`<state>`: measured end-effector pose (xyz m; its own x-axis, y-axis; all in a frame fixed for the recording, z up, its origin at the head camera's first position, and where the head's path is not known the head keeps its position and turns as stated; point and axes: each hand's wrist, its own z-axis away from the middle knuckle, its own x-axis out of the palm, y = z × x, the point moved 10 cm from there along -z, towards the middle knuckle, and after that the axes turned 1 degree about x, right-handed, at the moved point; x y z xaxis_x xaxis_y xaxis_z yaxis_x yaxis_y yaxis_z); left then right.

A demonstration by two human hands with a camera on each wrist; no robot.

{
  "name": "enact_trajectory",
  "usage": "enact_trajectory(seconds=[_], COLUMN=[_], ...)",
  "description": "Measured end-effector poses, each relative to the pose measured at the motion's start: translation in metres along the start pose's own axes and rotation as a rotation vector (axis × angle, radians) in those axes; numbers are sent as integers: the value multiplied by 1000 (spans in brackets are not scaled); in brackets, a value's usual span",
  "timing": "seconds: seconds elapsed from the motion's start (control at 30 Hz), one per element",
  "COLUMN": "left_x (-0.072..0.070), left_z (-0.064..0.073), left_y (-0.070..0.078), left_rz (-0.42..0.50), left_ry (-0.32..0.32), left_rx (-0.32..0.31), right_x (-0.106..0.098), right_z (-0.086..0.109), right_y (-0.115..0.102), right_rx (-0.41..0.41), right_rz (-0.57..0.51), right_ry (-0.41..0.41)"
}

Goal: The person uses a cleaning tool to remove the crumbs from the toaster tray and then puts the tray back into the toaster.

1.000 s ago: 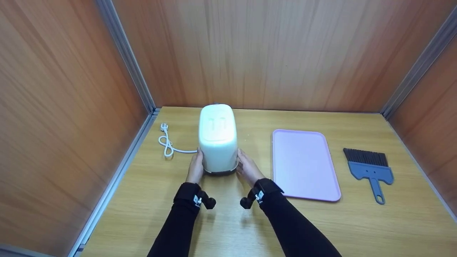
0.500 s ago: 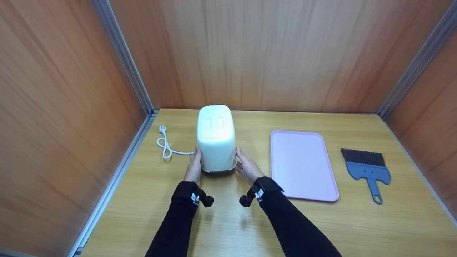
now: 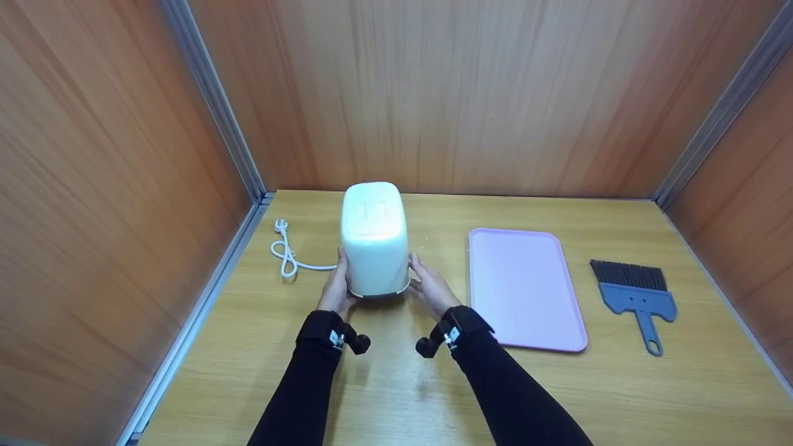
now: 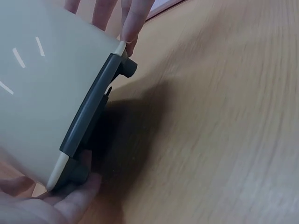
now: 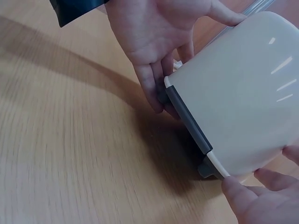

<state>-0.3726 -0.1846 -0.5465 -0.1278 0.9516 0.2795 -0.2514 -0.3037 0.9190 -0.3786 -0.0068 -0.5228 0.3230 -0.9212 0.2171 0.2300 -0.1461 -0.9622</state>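
A white toaster (image 3: 375, 248) with a rounded lid and a dark base stands left of centre in the head view. My left hand (image 3: 335, 291) holds its lower left side, and in the right wrist view its fingers (image 5: 150, 88) curl under the base beside a dark foot. From the other side my right hand (image 3: 432, 291) grips the lower right edge, thumb toward the top. In the left wrist view the near end of the dark base (image 4: 88, 109) is raised off the table, with shadow beneath it. A white power cord (image 3: 287, 254) with its plug lies looped at the left.
A pink tray (image 3: 526, 288) lies right of the toaster. Farther right is a blue brush (image 3: 638, 297) with dark bristles. Wooden panels (image 3: 433, 93) wall in the table (image 3: 396, 396) at the back and on both sides.
The left fingers have moved further under the toaster's base, and its near end tips up slightly, showing less of the dark base in the head view. The head view has shifted a little.
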Motion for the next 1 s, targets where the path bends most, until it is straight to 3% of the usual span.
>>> enact_trajectory(seconds=[0.2, 0.47, 0.6, 0.77, 1.0], left_x=[-1, -1, 0, 2, 3], left_z=[1, 4, 5, 5, 4], left_y=[-1, 2, 4, 4, 6], left_rz=[-20, -31, -33, -32, -38], left_ry=[26, 21, 22, 16, 36], left_rx=[-30, 9, 5, 1, -7], right_x=[0, 2, -8, -30, -53], right_z=[0, 3, 6, 11, 23], right_y=[0, 4, 7, 20, 37], right_rx=[-33, -38, -25, 41, 113], right_rz=[32, 96, 127, 74, -16], right_ry=[-5, -22, 41, 149, 198])
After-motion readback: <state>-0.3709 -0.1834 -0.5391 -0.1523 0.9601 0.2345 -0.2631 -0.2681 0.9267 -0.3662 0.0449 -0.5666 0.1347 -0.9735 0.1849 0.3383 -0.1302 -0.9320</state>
